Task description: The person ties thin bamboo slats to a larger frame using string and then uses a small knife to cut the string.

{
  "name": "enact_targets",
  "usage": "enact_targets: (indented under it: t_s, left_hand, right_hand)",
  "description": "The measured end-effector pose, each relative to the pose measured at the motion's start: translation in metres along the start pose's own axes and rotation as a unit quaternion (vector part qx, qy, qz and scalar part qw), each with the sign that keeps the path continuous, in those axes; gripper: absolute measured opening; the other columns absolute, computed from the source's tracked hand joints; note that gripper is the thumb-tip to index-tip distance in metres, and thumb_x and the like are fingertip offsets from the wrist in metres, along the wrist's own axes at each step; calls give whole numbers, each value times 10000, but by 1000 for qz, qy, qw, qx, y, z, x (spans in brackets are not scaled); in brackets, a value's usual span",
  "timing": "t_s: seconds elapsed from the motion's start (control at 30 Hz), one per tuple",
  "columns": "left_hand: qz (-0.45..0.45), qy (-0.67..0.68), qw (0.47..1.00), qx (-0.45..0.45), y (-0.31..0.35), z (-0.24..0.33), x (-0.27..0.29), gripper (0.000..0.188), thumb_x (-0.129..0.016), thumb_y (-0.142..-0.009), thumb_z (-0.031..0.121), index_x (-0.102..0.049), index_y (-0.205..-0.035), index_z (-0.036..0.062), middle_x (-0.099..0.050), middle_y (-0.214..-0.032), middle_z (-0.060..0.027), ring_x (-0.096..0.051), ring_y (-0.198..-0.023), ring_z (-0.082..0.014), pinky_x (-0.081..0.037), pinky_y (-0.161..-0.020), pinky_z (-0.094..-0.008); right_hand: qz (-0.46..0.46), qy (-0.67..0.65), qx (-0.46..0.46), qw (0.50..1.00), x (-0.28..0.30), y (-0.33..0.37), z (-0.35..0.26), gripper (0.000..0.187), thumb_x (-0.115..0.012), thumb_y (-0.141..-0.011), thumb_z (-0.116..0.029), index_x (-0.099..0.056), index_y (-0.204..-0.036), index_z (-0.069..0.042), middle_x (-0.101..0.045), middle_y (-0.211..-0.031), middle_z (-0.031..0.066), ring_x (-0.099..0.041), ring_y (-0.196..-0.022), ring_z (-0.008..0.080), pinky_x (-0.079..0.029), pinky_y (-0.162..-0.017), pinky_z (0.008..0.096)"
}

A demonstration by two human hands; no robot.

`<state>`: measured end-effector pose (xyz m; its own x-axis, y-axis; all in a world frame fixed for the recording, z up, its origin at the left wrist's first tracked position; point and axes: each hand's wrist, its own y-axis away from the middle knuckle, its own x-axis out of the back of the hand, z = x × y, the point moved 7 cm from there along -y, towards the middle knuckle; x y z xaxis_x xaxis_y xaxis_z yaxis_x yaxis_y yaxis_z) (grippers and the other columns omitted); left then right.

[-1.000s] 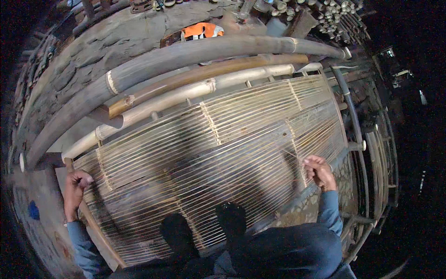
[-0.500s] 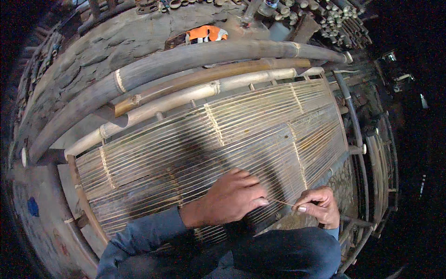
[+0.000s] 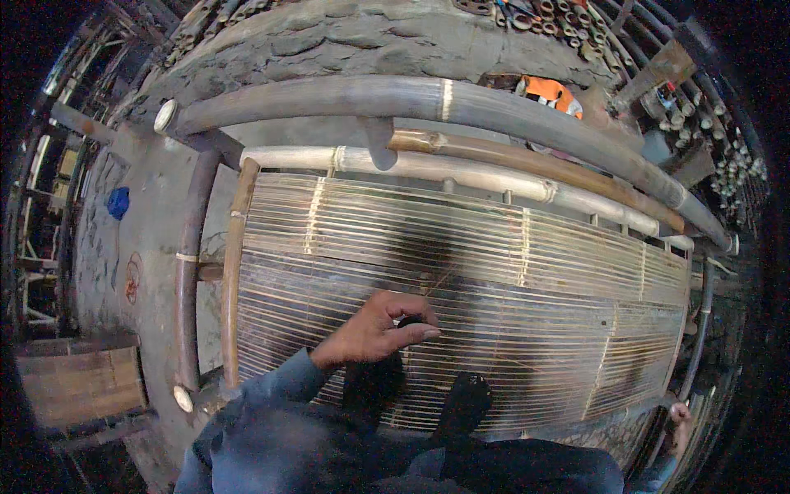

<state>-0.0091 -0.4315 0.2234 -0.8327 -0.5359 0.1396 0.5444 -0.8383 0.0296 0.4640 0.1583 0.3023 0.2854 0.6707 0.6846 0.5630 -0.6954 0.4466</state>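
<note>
My left hand (image 3: 385,326) is over the middle of a panel of thin, light strips (image 3: 485,321), its fingers curled and thumb drawn in. A thin strand (image 3: 440,278) slants up from beside its index finger across the strips and appears held there. Far to the right, past the panel's end, my right hand (image 3: 680,415) is small in view with its fingers closed; what it holds cannot be made out. Pale woven bands (image 3: 524,247) cross the strips. A bamboo side bar (image 3: 239,259) borders the panel on the left.
Beyond the panel run a thick grey bamboo pole (image 3: 329,97) and a brown one (image 3: 494,156). A grey post (image 3: 189,288) stands on the left, near a blue crumpled item (image 3: 118,202). An orange and white item (image 3: 553,95) and cut bamboo pieces lie at the back.
The view has swung toward the left. My right hand has moved away from my left, out to the far right. My left hand stays over the panel with fingers curled.
</note>
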Motion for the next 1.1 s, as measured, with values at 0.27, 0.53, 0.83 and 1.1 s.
enact_targets:
  t_s: [0.27,0.53,0.83,1.1]
  left_hand:
    - [41,99,993,49,13,-33,-6,181,-689,-927,171,-678,-911,-9,-658,-813,-45,-613,-812,-127,-493,-743,-298]
    - [122,147,966,176,19,-103,44,226,-720,-896,223,-697,-943,3,-701,-891,-79,-649,-849,-160,-524,-805,-328]
    - [359,-302,879,83,31,-74,85,320,-706,-861,182,-612,-1106,-1,-628,-1045,-199,-603,-993,-385,-489,-873,-452]
    - [307,-499,751,303,2,-173,212,250,-697,-792,115,-656,-967,-58,-648,-980,-257,-655,-960,-406,-544,-846,-472]
  right_hand:
    - [240,186,-49,951,122,24,37,239,-710,-815,-182,-628,-990,-40,-590,-904,48,-569,-897,203,-453,-828,324]
    - [349,367,-213,835,149,23,86,305,-729,-823,-194,-625,-1061,-34,-618,-986,81,-584,-977,258,-449,-895,353]
    - [329,455,-162,811,67,-70,46,381,-751,-831,-207,-623,-1142,-28,-648,-1078,119,-601,-1068,320,-444,-970,385]
    - [-125,249,350,894,-279,-61,-242,461,-710,-829,-13,-596,-1275,-41,-519,-1350,198,-497,-1262,387,-417,-1053,434]
